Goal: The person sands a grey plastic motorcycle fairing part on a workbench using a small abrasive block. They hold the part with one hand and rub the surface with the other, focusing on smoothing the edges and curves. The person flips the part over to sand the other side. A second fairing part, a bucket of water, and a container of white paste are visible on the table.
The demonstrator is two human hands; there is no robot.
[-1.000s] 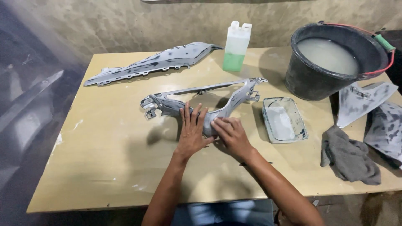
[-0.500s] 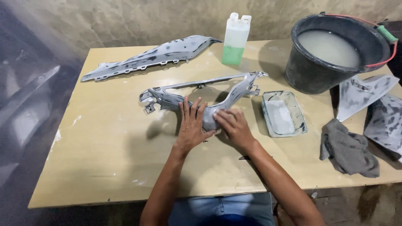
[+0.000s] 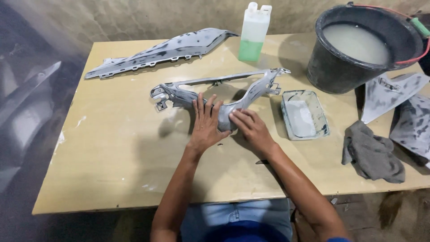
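Head view: left hand [image 3: 205, 123] is laid flat, fingers spread, on the grey frame-shaped panel [image 3: 215, 92] at table centre; right hand [image 3: 251, 127] is pressed against its lower curve, fingers together, seemingly rubbing. Sanding judged under way; steady bracing needed next. Tan tabletop [image 3: 112, 148] is scuffed, with tray [image 3: 304, 114], rag [image 3: 371, 152] and bucket [image 3: 363, 45] rightward.

Dim overhead light, soft shadows, blurred left edge

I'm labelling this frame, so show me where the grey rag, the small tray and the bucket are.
grey rag [image 3: 371, 154], head view, on the middle of the crumpled cloth.
small tray [image 3: 323, 117], head view, on its right rim.
bucket [image 3: 324, 71], head view, on the dark outer wall at left.
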